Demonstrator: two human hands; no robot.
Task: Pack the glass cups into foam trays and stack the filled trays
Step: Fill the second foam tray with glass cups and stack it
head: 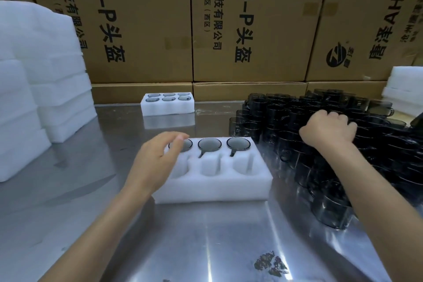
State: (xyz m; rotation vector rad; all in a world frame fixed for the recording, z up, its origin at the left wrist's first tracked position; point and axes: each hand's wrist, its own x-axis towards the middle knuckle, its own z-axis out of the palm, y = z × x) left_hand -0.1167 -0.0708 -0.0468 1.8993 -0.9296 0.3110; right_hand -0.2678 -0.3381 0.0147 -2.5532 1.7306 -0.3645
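Under the left hand [158, 162], fingers relaxed and spread over the far-left pocket, sits the foam tray [212, 185]: back row holds three glass cups [238, 144], front three pockets unfilled. Right of it, the right hand [329, 128] curls down onto the loose cups [297, 135]; whether it grips one, cannot tell. Beyond the left hand, a filled tray [168, 105] stands alone on the steel table [206, 236]. Judged: one tray done, second half-packed, many cups left, stacking not started.
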